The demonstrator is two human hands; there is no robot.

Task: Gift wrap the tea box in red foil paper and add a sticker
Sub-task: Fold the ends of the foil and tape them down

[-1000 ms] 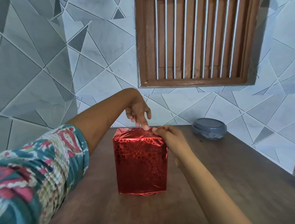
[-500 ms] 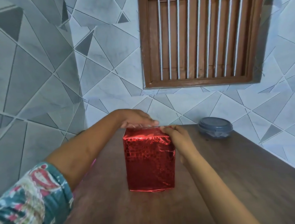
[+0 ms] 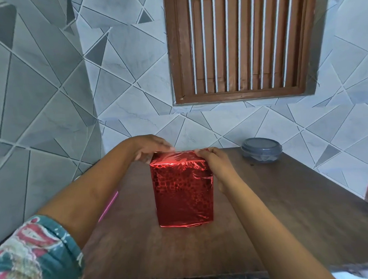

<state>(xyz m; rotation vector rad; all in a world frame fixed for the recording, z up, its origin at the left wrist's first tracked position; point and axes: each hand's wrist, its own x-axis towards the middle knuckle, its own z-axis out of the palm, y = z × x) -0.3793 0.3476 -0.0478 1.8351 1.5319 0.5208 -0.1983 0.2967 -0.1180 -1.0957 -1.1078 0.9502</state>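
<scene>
The tea box [image 3: 183, 192], wrapped in shiny red foil paper, stands upright in the middle of the brown wooden table [image 3: 287, 208]. My left hand [image 3: 149, 148] lies flat over the box's top left edge, fingers pressing down on the foil. My right hand [image 3: 217, 165] grips the top right corner and upper right side. The top face glares white in the light, so its folds are hard to read. No sticker is visible.
A round grey lidded plastic container [image 3: 261, 149] sits at the table's back right, near the tiled wall. A pink strip [image 3: 109, 206] shows at the table's left edge under my left forearm. A barred wooden window [image 3: 238, 44] is above.
My left hand has dropped from a raised, pointing pose above the box's top to lying flat across the top left edge. The right hand stays on the top right corner.
</scene>
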